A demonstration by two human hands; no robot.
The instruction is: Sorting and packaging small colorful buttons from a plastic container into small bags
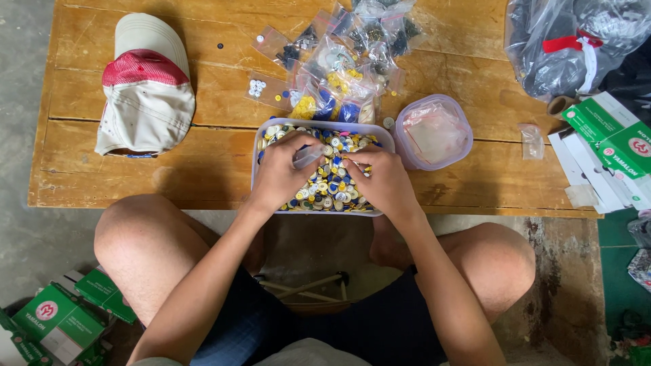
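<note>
Sorting buttons (332,186) in tub (261,135) on bench (203,169): left hand (281,173) fingers hold small clear bag (306,156); right hand (386,179) fingers pinch buttons. Bagging likely follows, needing the bag mouth open.

Glossy plastic buttons (332,186) in blue, yellow and white fill a translucent plastic tub (324,126) under the left hand (281,173) and right hand (383,181). Beyond the fingers lie crinkled, shiny clear plastic bags (346,57) on a rough, scuffed, matt wooden table (203,163). Left of the hands sits a soft cloth cap (144,88) with a red mesh panel; to the right, a frosted plastic lid (434,132) and smooth printed cardboard boxes (610,135).
</note>
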